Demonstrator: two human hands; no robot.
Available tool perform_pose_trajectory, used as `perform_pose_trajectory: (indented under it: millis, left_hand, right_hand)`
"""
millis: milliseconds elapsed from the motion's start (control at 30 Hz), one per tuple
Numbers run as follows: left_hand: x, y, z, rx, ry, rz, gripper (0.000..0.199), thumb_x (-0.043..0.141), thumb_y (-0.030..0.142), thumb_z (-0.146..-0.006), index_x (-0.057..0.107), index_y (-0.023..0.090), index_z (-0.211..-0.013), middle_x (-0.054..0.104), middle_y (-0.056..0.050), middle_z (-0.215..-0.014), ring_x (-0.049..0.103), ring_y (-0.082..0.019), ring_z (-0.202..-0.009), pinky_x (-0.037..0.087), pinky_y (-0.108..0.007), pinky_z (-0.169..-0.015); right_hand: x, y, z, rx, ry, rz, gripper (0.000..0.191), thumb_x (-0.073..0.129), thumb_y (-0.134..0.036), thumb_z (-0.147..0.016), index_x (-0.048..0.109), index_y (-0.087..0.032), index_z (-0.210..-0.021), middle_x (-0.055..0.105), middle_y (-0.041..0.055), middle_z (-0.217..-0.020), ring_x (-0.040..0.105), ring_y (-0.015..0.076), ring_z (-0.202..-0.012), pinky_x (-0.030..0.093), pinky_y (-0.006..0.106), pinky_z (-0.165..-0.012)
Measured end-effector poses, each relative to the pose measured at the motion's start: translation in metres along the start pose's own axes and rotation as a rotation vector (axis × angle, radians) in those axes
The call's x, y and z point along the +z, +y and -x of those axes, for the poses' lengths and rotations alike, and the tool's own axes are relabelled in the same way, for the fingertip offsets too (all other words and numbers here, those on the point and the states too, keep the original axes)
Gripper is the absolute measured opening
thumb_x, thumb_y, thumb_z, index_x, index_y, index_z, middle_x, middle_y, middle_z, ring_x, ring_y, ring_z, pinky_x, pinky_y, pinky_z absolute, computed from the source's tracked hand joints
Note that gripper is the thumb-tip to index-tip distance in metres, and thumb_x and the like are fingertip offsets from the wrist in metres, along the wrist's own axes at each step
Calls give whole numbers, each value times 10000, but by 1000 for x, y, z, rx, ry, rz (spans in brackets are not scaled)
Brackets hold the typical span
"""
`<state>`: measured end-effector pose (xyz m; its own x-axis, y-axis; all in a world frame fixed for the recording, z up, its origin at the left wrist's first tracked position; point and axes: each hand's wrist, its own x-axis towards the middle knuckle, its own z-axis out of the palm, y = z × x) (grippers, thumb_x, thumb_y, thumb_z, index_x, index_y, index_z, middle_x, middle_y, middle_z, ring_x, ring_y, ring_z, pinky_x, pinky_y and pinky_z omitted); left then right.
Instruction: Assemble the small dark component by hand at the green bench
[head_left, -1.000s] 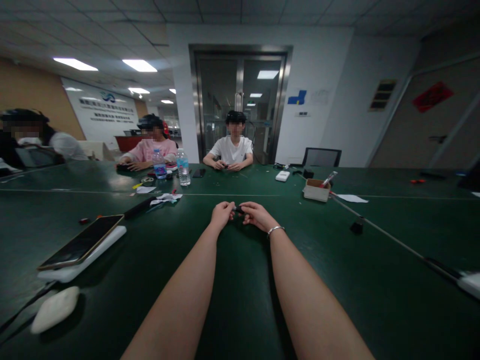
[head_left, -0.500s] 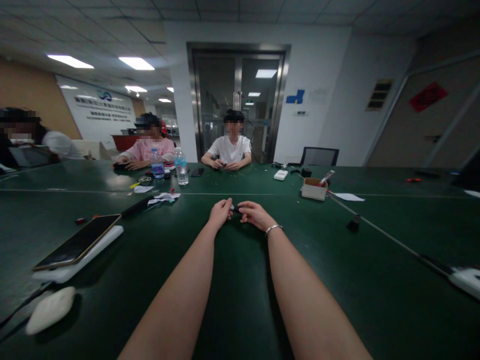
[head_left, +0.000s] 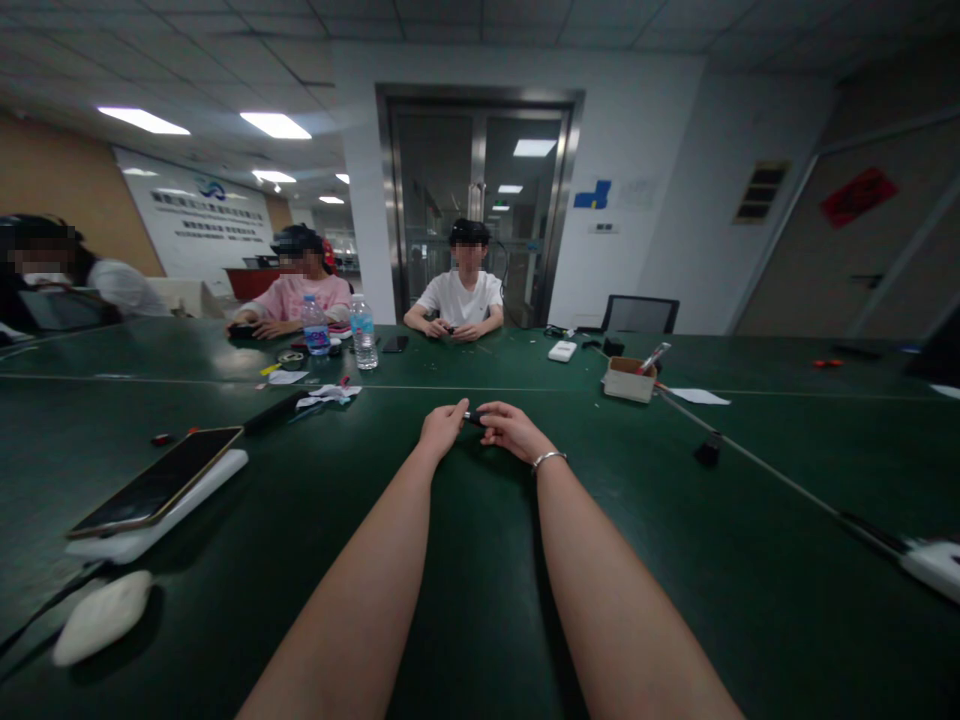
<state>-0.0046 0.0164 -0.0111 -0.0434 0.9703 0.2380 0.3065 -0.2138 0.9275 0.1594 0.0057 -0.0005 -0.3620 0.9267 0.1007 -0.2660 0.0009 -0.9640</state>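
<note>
A small dark object with a silvery end is held between my two hands, just above the green table. My left hand pinches its silvery left end with thumb and fingers. The fingers of my right hand are closed on its dark right part, and a silver bracelet circles that wrist. The object is too small for me to tell what it is.
A phone on a white slab and a pale stone-like object lie left. Beyond are two bottles, papers and a small box. A black piece lies right. People sit across the table.
My left hand's fingers have shifted slightly around the silvery end. The small dark object shows a little more between my hands.
</note>
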Motion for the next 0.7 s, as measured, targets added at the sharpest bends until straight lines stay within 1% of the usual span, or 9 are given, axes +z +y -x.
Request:
perform_pose_trajectory:
  millis: [67,133,233,300,433,533,700]
  left_hand:
    - [1,0,1,9,3,-31,459,466,584,-745,576,164,-595,519,-2,-492,450,-101,-437,311,-209,-424]
    - [2,0,2,22,12,-21,410,496,557,-740,586,167,-655,530,4,-510,459,-99,-445,314,-203,-430]
    - [2,2,3,40,1,43,348,536,512,-733,575,167,-701,499,31,-494,432,-82,-422,315,-191,-428]
    - [2,5,4,31,-37,125,337,541,490,-739,570,156,-700,496,32,-499,437,-75,-424,334,-189,-434]
    - [0,13,4,-96,-92,332,243,596,361,-726,603,120,-750,566,-6,-567,501,-73,-481,374,-187,-475]
    - [-1,14,4,-146,-99,387,194,628,277,-702,627,102,-785,602,-26,-615,529,-69,-521,390,-181,-507]
    - [0,7,1,-107,-81,373,228,648,329,-683,615,107,-720,594,-22,-609,526,-71,-525,410,-188,-517]
  right_hand:
    - [0,0,0,-6,-3,3,228,683,-108,-675,598,-151,-882,561,-48,-570,530,58,-460,560,263,-556]
    - [1,1,1,-7,1,9,224,682,-102,-669,600,-147,-872,564,-48,-568,528,55,-459,559,258,-560]
    - [1,1,0,5,9,15,214,674,-94,-673,601,-143,-869,563,-48,-557,527,55,-456,558,258,-563]
    - [1,1,0,9,18,4,206,665,-90,-686,597,-141,-873,572,-42,-571,528,58,-454,559,266,-562]
    - [1,2,-1,4,68,-40,191,653,-84,-707,578,-145,-871,591,-27,-617,533,59,-450,560,274,-557]
    - [1,2,-1,5,86,-44,188,649,-78,-713,573,-148,-870,594,-22,-626,535,61,-451,560,266,-547]
    - [1,2,-1,10,84,-44,197,651,-73,-708,572,-154,-868,593,-26,-621,537,61,-458,565,267,-557]
